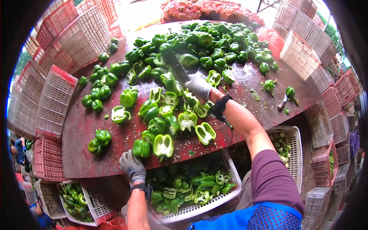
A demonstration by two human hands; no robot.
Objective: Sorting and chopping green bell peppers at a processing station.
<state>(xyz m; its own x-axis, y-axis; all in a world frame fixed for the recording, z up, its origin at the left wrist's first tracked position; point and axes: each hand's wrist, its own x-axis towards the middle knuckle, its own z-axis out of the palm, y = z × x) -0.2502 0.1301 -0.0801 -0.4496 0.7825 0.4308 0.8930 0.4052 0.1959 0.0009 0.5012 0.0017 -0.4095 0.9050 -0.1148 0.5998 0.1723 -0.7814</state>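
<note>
My right hand [199, 86], in a pale grey glove, is wrapped around the handle of a broad-bladed knife [177, 69]. The blade points up and left, at the near edge of a big heap of whole green bell peppers [214, 42]. My left hand [132, 166], gloved too, rests at the table's near edge with its fingers loosely apart. Just beyond its fingertips sits a green bell pepper [141, 148]. Between my hands lie several cut pepper halves, among them one pale-cored half [163, 145] and another half [205, 133].
The dark red table [84, 153] is scattered with seeds. Below its edge stands a white crate [234, 168] of cut peppers, with another white crate [297, 153] on the right. A small knife [283, 102] lies far right. Stacked crates [57, 101] flank both sides.
</note>
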